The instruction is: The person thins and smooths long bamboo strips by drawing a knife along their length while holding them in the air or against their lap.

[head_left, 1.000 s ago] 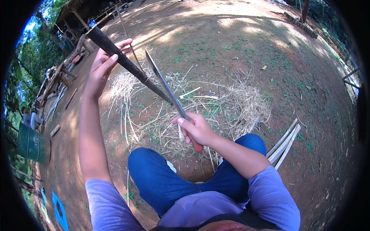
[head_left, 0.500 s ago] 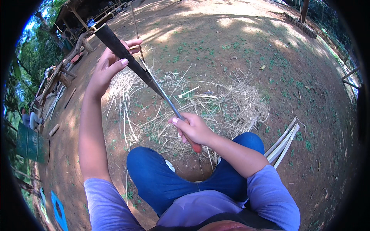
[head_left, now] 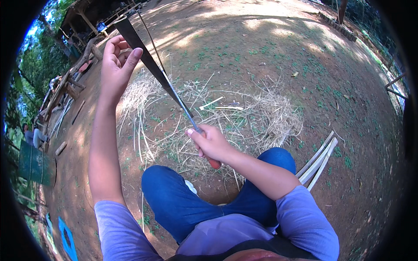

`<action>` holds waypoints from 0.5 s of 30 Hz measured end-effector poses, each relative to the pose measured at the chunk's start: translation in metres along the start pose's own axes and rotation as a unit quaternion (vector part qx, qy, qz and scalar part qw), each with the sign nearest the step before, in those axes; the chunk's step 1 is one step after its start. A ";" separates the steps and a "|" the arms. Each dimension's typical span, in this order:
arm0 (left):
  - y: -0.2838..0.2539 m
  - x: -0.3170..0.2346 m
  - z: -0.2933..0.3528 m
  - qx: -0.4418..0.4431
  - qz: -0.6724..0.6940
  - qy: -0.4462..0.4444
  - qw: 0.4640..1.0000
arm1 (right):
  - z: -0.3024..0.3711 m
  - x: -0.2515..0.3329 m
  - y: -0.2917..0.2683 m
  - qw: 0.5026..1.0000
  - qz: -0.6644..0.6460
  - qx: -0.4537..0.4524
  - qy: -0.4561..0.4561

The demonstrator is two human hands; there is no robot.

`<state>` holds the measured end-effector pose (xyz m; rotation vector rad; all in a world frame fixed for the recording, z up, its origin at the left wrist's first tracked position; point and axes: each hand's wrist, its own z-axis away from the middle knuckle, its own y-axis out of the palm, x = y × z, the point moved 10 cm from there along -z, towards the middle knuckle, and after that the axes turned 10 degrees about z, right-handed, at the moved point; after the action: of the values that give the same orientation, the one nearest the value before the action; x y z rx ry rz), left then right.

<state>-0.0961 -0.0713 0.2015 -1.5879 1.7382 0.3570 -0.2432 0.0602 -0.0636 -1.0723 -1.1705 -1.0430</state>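
My right hand (head_left: 212, 142) is closed round the red handle (head_left: 214, 163) of a knife, whose narrow silvery blade (head_left: 180, 101) points up and left. Along the blade lies a long, dark, flat strip (head_left: 150, 61), wider at its far end; its material is unclear. A thin, curved strand (head_left: 152, 40) rises from near the blade. Beside the strip's far part is my left hand (head_left: 116, 68), thumb raised at its edge and fingers loosely bent and apart. Its fingertips are partly out of sight behind the strip.
Dry shavings (head_left: 270, 114) litter the ground before my knees (head_left: 163, 187). Pale slats (head_left: 320, 163) lie to the right. At the left are a green drum (head_left: 35, 163), a blue object (head_left: 66, 238), logs (head_left: 74, 87) and a person (head_left: 38, 137). A roofed shelter (head_left: 85, 19) stands far off.
My left hand has drawn back leftward, its fingers no longer reaching across behind the dark strip. The strip and knife have tilted more upright, and my right hand has shifted slightly up and left.
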 end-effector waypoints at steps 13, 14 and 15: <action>0.023 -0.046 -0.037 -0.001 0.087 0.076 0.993 | -0.003 -0.006 0.018 0.995 -0.095 0.041 0.003; 0.024 -0.048 -0.035 -0.007 0.111 0.086 0.990 | -0.003 -0.006 0.019 0.993 -0.106 0.049 -0.001; 0.023 -0.049 -0.032 -0.013 0.135 0.096 0.986 | -0.003 -0.006 0.019 0.991 -0.118 0.057 -0.005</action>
<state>-0.1307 -0.0515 0.2503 -1.4466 2.1130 0.3681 -0.2249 0.0613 -0.0711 -0.8657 -1.3725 -1.1382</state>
